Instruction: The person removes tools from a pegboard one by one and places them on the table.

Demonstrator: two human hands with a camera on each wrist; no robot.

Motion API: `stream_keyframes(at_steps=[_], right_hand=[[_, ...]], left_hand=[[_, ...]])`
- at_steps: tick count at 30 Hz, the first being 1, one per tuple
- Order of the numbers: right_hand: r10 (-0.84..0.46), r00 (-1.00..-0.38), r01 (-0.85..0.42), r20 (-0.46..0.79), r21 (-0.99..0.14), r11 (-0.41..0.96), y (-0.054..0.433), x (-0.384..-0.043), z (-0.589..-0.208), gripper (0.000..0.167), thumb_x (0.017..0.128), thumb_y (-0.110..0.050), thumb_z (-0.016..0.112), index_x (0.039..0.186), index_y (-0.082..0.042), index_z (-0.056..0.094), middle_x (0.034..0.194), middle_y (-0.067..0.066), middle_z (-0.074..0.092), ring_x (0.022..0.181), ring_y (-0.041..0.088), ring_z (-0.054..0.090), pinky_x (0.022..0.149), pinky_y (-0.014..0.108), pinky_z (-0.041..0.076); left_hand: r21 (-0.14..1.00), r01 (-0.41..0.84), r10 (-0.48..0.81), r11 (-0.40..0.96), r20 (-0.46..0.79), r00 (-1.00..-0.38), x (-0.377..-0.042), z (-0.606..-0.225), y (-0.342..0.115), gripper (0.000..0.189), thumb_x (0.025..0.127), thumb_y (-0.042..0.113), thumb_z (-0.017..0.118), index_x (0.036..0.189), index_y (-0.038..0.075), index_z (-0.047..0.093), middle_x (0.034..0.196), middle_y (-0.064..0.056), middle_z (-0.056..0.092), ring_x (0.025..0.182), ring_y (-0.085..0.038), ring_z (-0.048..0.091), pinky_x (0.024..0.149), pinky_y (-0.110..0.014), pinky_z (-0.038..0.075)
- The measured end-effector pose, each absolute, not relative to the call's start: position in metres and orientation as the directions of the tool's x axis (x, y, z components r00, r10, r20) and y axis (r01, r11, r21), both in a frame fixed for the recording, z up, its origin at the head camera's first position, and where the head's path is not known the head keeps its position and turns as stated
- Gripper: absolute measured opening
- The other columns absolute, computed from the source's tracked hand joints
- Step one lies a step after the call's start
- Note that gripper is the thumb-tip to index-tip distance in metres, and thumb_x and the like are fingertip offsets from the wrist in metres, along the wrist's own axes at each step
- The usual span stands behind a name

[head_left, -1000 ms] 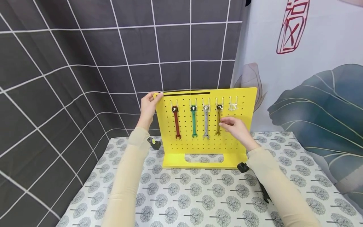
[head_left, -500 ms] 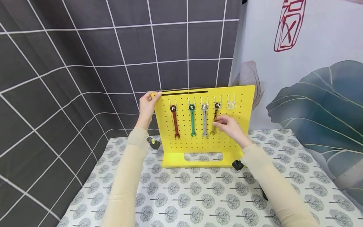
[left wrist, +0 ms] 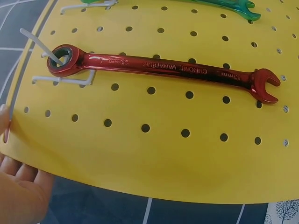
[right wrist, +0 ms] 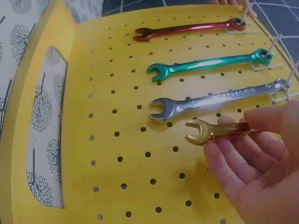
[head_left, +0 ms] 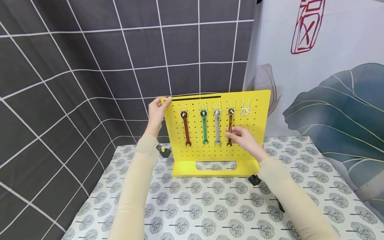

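A yellow pegboard (head_left: 198,151) stands upright on the table. My left hand (head_left: 156,115) pinches its top left corner, thumb in front. With its fingers and thumb my right hand (head_left: 244,138) pinches the lower shaft of a gold wrench (right wrist: 201,132), whose ring end sits at a white hook on the board. To its left hang a silver wrench (head_left: 217,128), a green wrench (head_left: 205,128) and a red wrench (left wrist: 163,67), each by its ring end with the open jaw down.
At the board's upper right is a white hook (head_left: 246,108) with no wrench on it. A tree-print cloth (head_left: 207,206) covers the table. Behind hang a dark grid curtain (head_left: 120,50) and a pale printed curtain (head_left: 276,36).
The gold wrench's lower end swung left, then back to hang nearly straight. My right hand moved left and slightly down along it. My left hand stays at the board's corner.
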State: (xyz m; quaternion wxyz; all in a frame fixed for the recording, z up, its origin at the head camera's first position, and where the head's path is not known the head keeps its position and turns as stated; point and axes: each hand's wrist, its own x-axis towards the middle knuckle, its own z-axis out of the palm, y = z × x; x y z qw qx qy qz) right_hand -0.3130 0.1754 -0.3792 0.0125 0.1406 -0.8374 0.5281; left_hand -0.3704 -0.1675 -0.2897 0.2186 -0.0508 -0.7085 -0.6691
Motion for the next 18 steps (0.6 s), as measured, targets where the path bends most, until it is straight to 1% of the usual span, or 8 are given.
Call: stream_keyframes(at_steps=[2, 7, 13, 18], right_hand=[[-0.238, -0.954, -0.264, 0.182, -0.885, 0.383, 0.176, -0.311, -0.379, 0.034, 0.103, -0.019, 0.06, 0.128, 0.004, 0.059, 0.122, 0.022, 0.066, 0.109, 0.034, 0.065, 0.089, 0.033, 0.055], [-0.249, -0.95, -0.271, 0.19, -0.895, 0.354, 0.177, -0.302, -0.376, 0.035, 0.104, -0.019, 0.058, 0.129, 0.006, 0.057, 0.118, 0.022, 0.067, 0.103, 0.031, 0.066, 0.085, 0.03, 0.056], [-0.254, -0.951, -0.253, 0.177, -0.917, 0.307, 0.176, -0.291, -0.372, 0.037, 0.104, -0.018, 0.058, 0.132, 0.006, 0.056, 0.117, 0.022, 0.068, 0.099, 0.027, 0.069, 0.086, 0.033, 0.056], [-0.273, -0.944, -0.263, 0.183, -0.918, 0.296, 0.176, -0.284, -0.369, 0.036, 0.103, -0.016, 0.057, 0.131, 0.007, 0.056, 0.116, 0.022, 0.069, 0.097, 0.024, 0.069, 0.087, 0.035, 0.056]], left_hand=[[0.926, 0.364, -0.218, 0.099, 0.377, -0.9, -0.371, -0.289, -0.167, 0.03, 0.093, 0.032, 0.075, 0.105, 0.006, 0.067, 0.097, -0.006, 0.071, 0.083, -0.015, 0.066, 0.079, -0.027, 0.05], [0.927, 0.362, -0.219, 0.093, 0.374, -0.901, -0.371, -0.289, -0.166, 0.031, 0.093, 0.031, 0.076, 0.107, 0.005, 0.067, 0.097, -0.006, 0.071, 0.083, -0.015, 0.066, 0.077, -0.026, 0.05], [0.924, 0.372, -0.215, 0.085, 0.382, -0.899, -0.369, -0.289, -0.166, 0.028, 0.094, 0.028, 0.074, 0.106, 0.004, 0.066, 0.094, -0.006, 0.069, 0.08, -0.015, 0.065, 0.075, -0.026, 0.051], [0.925, 0.368, -0.217, 0.091, 0.379, -0.899, -0.368, -0.29, -0.167, 0.031, 0.094, 0.028, 0.074, 0.109, 0.003, 0.066, 0.098, -0.008, 0.07, 0.083, -0.016, 0.065, 0.077, -0.027, 0.051]])
